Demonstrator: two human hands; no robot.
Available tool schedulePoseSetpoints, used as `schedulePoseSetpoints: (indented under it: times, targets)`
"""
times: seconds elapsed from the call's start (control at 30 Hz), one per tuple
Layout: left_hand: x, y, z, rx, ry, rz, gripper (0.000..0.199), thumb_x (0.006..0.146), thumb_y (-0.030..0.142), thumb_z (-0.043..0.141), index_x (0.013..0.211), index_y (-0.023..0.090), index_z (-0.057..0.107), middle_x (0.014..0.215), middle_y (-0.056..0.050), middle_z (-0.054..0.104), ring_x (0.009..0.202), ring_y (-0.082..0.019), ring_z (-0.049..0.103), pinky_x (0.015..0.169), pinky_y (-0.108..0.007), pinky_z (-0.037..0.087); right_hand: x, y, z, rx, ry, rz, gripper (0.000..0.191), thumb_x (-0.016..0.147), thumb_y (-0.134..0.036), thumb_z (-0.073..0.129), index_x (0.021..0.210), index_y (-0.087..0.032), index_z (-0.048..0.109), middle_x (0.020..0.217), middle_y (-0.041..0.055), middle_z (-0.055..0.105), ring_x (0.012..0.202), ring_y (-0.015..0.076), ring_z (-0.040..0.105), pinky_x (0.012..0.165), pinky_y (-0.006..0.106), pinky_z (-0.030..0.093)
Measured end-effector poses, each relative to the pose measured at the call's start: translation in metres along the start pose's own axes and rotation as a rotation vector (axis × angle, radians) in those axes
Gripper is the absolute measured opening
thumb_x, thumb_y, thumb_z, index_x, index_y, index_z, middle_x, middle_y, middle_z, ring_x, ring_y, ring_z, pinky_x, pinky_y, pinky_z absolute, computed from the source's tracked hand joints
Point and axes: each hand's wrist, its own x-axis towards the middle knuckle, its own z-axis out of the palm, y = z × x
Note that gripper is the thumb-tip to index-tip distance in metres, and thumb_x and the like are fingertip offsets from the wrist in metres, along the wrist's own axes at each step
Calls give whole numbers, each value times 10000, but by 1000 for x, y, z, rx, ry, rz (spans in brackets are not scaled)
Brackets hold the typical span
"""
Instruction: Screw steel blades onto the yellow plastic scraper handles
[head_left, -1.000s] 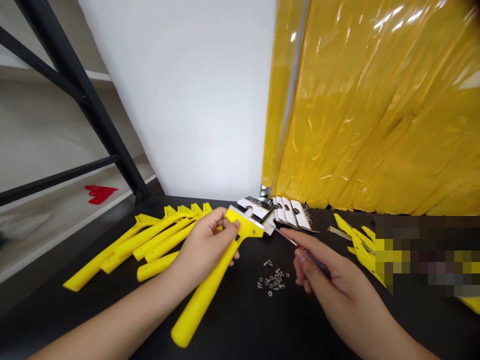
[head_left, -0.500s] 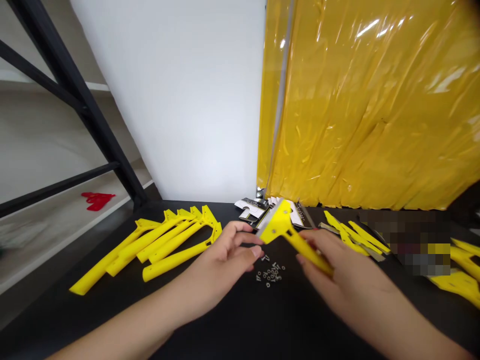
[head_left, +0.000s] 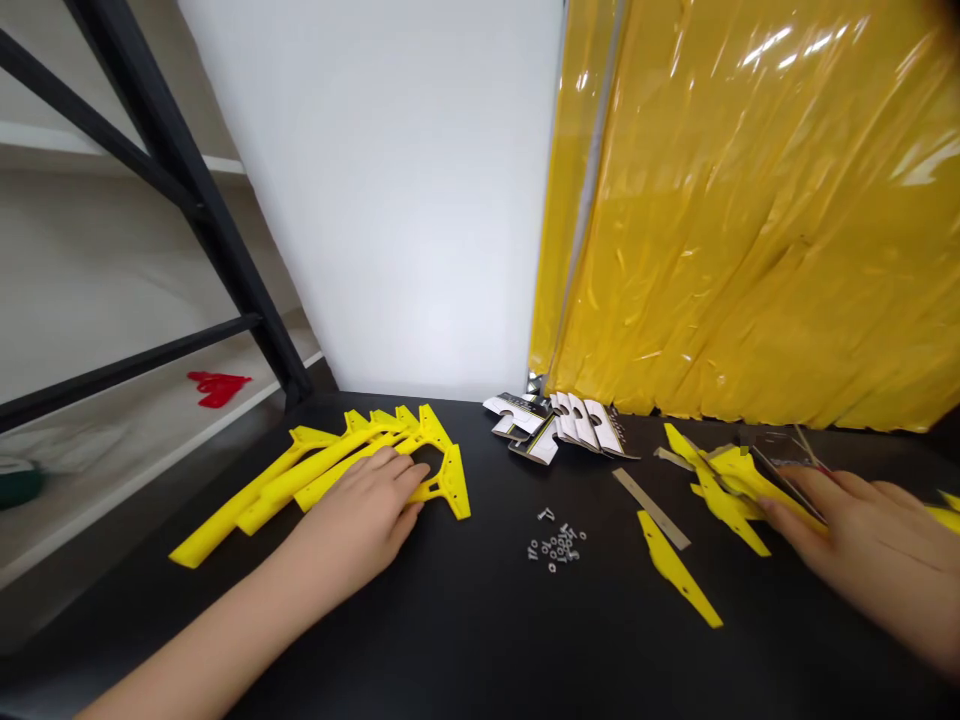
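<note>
Upper right of the frame: yellow plastic curtain point(head_left: 750, 220) hangs behind the black desk point(head_left: 465, 640). Desk left: yellow scraper frames point(head_left: 296, 482) lie in an overlapping pile. Desk right: loose yellow handles point(head_left: 724, 490) in a heap, with a separate yellow bar point(head_left: 675, 568) and tan strip point(head_left: 651, 508) just beside it. Back centre: white card packs point(head_left: 562, 425). Left hand point(head_left: 360, 500) rests palm down on the pile, fingers extended, no clear hold. Right hand point(head_left: 862, 540) is half curled at the heap, fingers on yellow; hold unclear. Centre: small screws and nuts point(head_left: 556, 545), between both hands, untouched.
</note>
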Motion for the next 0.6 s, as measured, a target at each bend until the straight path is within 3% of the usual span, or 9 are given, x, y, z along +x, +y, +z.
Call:
schedulePoseSetpoints:
  times: [0.1, 0.23, 0.33, 0.43, 0.5, 0.6]
  targets:
    - [2, 6, -6, -119, 36, -25, 341, 969, 347, 553, 1241, 243, 731, 1298, -132, 700, 1222, -368, 629, 1053, -504, 478, 11, -20, -15, -35, -99, 30, 333, 934, -453, 589, 1176, -225, 601, 1022, 204, 745, 902, 405, 729, 793, 503, 506]
    - [5, 19, -16, -491, 38, -92, 207, 935, 360, 605, 1094, 257, 688, 1115, -59, 663, 980, -258, 648, 867, -376, 519, 32, -68, -46, 81, -129, 174, 298, 1008, -448, 477, 1152, -243, 638, 971, 143, 787, 784, 325, 757, 682, 430, 523]
    - [10, 37, -24, -957, 11, -144, 167, 881, 268, 655, 1018, 249, 562, 978, 7, 578, 896, -181, 596, 829, -316, 494, 51, -97, -52, 115, -90, 36, 364, 1028, -476, 455, 1087, -238, 724, 1032, 122, 798, 941, 334, 755, 822, 448, 541]
    - [17, 60, -33, -1299, -130, -142, 213, 882, 198, 647, 977, 251, 465, 894, 49, 514, 773, -128, 552, 726, -275, 455, 63, -109, -33, 108, -107, -151, 357, 1025, -332, 429, 1212, -184, 695, 1206, 140, 737, 1143, 315, 682, 1028, 450, 482]
    - [23, 76, -38, -1423, -191, -151, 223, 899, 166, 631, 966, 249, 435, 860, 59, 510, 727, -108, 538, 726, -272, 443, 65, -110, -12, 88, -253, -109, 395, 990, -211, 414, 1300, -188, 657, 1245, 137, 711, 1148, 295, 675, 1013, 434, 478]
    - [31, 96, -40, -1545, -199, -146, 286, 875, 138, 672, 977, 250, 430, 962, 44, 522, 713, -94, 529, 695, -273, 454, 58, -110, 17, 75, -405, -47, 231, 956, -272, 519, 1020, -220, 734, 1015, 107, 748, 944, 295, 711, 834, 413, 503]
